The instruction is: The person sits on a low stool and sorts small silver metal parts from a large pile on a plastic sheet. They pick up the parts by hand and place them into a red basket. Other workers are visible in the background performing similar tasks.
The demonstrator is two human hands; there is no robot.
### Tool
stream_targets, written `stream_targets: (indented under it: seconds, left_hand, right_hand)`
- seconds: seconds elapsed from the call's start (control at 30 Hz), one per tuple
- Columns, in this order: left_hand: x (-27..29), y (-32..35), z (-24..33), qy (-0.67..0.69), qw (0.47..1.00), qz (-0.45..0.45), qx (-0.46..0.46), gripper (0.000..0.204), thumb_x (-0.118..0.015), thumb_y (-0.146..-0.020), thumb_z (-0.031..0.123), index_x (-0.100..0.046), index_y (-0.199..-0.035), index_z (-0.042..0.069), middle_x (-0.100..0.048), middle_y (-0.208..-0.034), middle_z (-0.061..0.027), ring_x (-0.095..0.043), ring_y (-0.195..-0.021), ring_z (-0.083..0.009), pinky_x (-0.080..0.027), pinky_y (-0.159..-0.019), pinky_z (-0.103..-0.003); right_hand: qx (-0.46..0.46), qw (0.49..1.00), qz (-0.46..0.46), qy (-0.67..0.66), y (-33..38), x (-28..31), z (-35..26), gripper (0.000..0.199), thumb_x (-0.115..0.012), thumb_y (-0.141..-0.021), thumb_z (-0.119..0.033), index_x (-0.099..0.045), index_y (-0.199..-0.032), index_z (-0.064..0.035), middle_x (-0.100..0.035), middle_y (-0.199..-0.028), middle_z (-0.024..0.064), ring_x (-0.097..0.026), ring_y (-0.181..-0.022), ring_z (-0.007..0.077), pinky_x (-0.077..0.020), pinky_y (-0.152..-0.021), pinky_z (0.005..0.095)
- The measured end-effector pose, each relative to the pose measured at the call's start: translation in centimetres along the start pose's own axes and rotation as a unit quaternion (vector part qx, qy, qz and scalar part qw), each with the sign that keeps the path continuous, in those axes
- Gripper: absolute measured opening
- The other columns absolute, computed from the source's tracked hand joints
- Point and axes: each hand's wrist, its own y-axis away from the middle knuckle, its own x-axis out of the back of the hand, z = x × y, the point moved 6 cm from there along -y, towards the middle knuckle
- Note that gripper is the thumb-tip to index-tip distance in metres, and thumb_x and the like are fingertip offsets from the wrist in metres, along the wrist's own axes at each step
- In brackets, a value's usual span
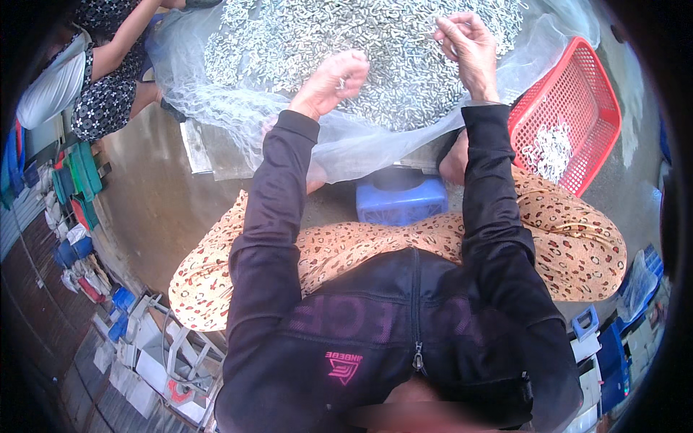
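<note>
A wide heap of small, slim silvery pieces (pixel 404 86) lies on a sheer whitish net sheet (pixel 339 155) in front of me. Above its near left part is my left hand (pixel 336 81), fingers curled in, with a small pale bit showing at the palm. Farther to the right, my right hand (pixel 471 52) hangs over the heap with thumb and forefinger brought together. Whatever is at those fingertips is too small to name. Both hands are closed and apart from each other.
At my right stands a red perforated plastic basket (pixel 606 119) holding a small pile of whitish pieces (pixel 550 150). A blue plastic stool (pixel 401 202) sits between my knees. Another person's arm (pixel 119 47) reaches in at the far left. Assorted clutter (pixel 155 361) lines the lower left.
</note>
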Motion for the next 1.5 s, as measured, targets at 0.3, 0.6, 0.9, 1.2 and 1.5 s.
stream_targets:
  seconds: [0.3, 0.6, 0.9, 1.2, 1.5]
  left_hand:
    - [4.6, 1.3, -5.5, -0.840, 0.525, 0.105, -0.093, 0.023, -0.066, -0.078, 0.023, -0.061, -0.096, 0.009, -0.061, -0.088, -0.0115, -0.063, -0.081, -0.0297, -0.049, -0.069, -0.041]
    - [5.2, 0.6, -0.7, -0.664, 0.720, 0.192, -0.065, 0.024, -0.060, -0.084, 0.029, -0.065, -0.088, 0.006, -0.065, -0.085, -0.0156, -0.062, -0.081, -0.0345, -0.047, -0.071, -0.043]
    - [-0.2, -0.8, 1.2, -0.624, 0.745, 0.179, -0.151, 0.018, -0.068, -0.079, 0.023, -0.071, -0.091, 0.009, -0.067, -0.082, -0.0102, -0.063, -0.077, -0.0245, -0.048, -0.070, -0.034]
    - [-3.3, -4.1, 2.4, -0.545, 0.806, 0.188, -0.131, 0.017, -0.071, -0.076, 0.019, -0.072, -0.089, 0.008, -0.070, -0.080, -0.0075, -0.065, -0.074, -0.0165, -0.048, -0.068, -0.029]
    - [-4.8, -6.6, 2.4, -0.259, 0.959, 0.065, -0.089, 0.027, -0.054, -0.093, 0.023, -0.059, -0.115, 0.008, -0.052, -0.077, 0.0058, -0.029, -0.049, 0.0020, -0.020, -0.042, -0.014]
  right_hand:
    - [-0.083, 0.978, -0.025, -0.188, 0.2, 2.3, 0.4, 0.021, -0.055, -0.093, -0.017, -0.053, -0.106, -0.0001, -0.057, -0.078, 0.0084, -0.039, -0.055, 0.0055, -0.0279, -0.043, 0.0163]
    - [-0.164, 0.986, 0.006, 0.000, 0.9, 7.6, 1.4, 0.025, -0.061, -0.088, -0.031, -0.052, -0.079, -0.0098, -0.045, -0.060, -0.0029, -0.033, -0.044, 0.0044, -0.0224, -0.038, 0.0192]
    - [-0.276, 0.872, 0.169, 0.368, 3.7, 16.3, 8.2, 0.047, -0.070, -0.075, -0.038, -0.065, -0.098, 0.0022, -0.062, -0.071, 0.0107, -0.059, -0.062, 0.0190, -0.0452, -0.059, 0.0320]
    - [-0.198, 0.760, 0.057, 0.616, 3.6, 10.3, 7.4, 0.035, -0.071, -0.068, -0.030, -0.068, -0.092, -0.0033, -0.067, -0.086, 0.0177, -0.065, -0.086, 0.0340, -0.0491, -0.079, 0.0411]
    - [-0.258, 0.948, 0.054, 0.180, 2.3, 8.8, 6.8, 0.030, -0.067, -0.082, -0.029, -0.067, -0.097, -0.0028, -0.054, -0.061, -0.0042, -0.046, -0.050, 0.0049, -0.0358, -0.046, 0.0223]
